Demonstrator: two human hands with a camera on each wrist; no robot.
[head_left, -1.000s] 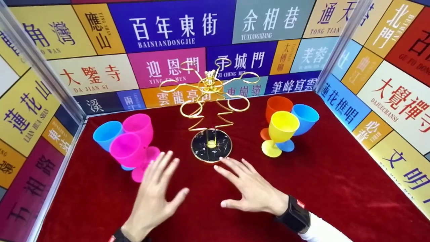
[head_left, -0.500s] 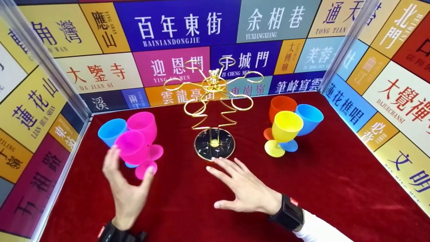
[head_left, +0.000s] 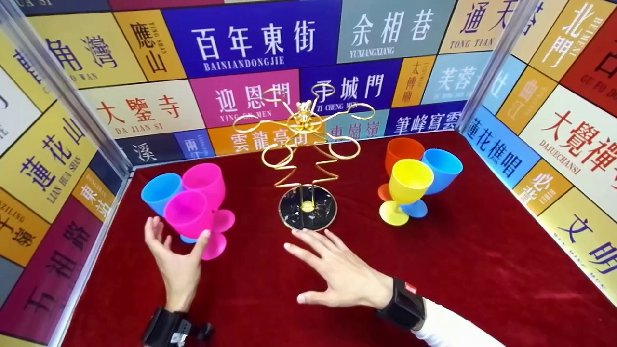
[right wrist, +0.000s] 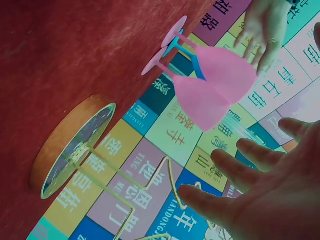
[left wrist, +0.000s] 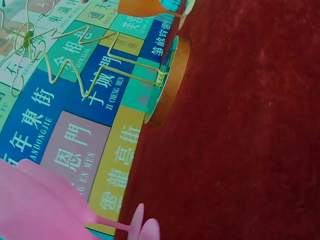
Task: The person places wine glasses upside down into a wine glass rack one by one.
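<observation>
My left hand [head_left: 174, 267] is at the near side of the front pink goblet [head_left: 185, 214], fingers to the left of its bowl and thumb tip by its lower right. In the right wrist view, that left hand [right wrist: 265, 35] has its fingers extended beside the pink bowls. A second pink goblet [head_left: 207, 180] and a blue goblet [head_left: 159, 190] stand close behind the front one. My right hand [head_left: 344, 274] hovers with spread fingers in front of the gold wire stand's black round base [head_left: 308, 209] and holds nothing.
The gold wire stand [head_left: 304, 123] rises mid-table with several ring-ended arms. At right, a yellow goblet [head_left: 409, 180], a red goblet [head_left: 402, 149] and a blue goblet [head_left: 443, 171] cluster together. Panels with printed signs [head_left: 255, 43] enclose the red cloth [head_left: 270, 299] at back and sides.
My left hand has moved left, from in front of the goblets' feet to the front pink goblet's bowl. My right hand has shifted slightly left, still spread.
</observation>
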